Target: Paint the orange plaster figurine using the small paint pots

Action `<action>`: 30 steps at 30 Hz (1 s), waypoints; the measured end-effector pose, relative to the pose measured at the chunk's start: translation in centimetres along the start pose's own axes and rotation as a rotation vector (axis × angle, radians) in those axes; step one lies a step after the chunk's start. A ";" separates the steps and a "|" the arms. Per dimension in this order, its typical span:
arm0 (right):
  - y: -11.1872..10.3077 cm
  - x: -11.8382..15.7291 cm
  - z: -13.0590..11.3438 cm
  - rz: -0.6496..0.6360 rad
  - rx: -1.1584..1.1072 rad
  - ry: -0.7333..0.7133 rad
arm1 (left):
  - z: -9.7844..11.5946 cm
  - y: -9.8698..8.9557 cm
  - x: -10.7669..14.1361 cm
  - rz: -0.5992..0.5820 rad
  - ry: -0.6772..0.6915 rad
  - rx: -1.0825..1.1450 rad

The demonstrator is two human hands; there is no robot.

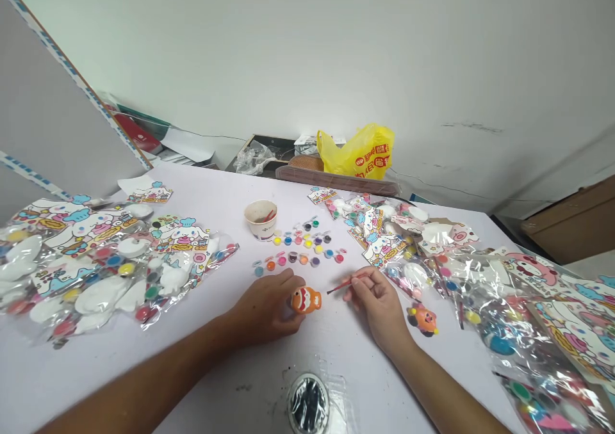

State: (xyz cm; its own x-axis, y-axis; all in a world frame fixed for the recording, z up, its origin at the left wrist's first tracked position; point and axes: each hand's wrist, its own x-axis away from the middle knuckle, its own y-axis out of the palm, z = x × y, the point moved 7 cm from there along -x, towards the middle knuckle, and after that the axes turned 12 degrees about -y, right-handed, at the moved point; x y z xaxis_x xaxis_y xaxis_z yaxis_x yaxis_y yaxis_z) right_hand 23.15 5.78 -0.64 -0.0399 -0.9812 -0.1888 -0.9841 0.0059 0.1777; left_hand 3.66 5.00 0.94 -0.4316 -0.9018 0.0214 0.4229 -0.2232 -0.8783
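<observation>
Near the middle of the table, my left hand (269,306) is closed round a small orange figurine (312,299) with a white and red face. To its right, my right hand (377,299) pinches a thin red paintbrush (342,285), its dark tip pointing left at the figurine and apart from it. Behind the hands are rows of small open paint pots (293,257) in several colours. A paper cup (262,219) with a red stick inside stands behind my left hand. Right of my right hand lies another orange painted figurine (423,319).
Plastic packets with white figures and paints cover the left (103,293) and right (480,280) sides of the white table (230,383). A round mirror-like disc (309,403) lies at the front. Beyond the back edge is a yellow plastic bag (358,155).
</observation>
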 end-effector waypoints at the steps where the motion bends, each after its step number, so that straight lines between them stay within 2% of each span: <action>1: -0.1 -0.1 0.0 0.006 -0.001 0.003 | 0.0 0.0 0.0 -0.002 0.000 -0.002; 9: 0.3 0.3 -0.2 -0.080 0.168 0.009 | 0.4 0.3 0.0 -0.039 0.012 -0.033; 21: 2.7 1.6 0.1 -0.293 0.099 0.079 | 0.8 0.5 0.3 -0.106 0.015 -0.036; 23: 2.7 1.7 0.3 -0.303 0.115 0.066 | 0.9 0.6 0.3 -0.118 0.023 -0.036; 28: 2.0 1.6 -0.1 -0.215 0.158 -0.007 | 0.8 0.8 0.5 -0.141 0.037 -0.039; 30: 2.3 1.7 -0.2 -0.262 0.131 0.008 | 0.8 0.8 0.5 -0.144 0.038 -0.042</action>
State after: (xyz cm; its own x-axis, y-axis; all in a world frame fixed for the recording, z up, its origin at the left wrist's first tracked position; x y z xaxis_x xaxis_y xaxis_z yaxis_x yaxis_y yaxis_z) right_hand 20.81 4.09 -0.34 0.2193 -0.9542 -0.2037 -0.9747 -0.2236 -0.0020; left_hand 4.46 4.10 0.65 -0.5160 -0.8464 0.1314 0.3211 -0.3334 -0.8864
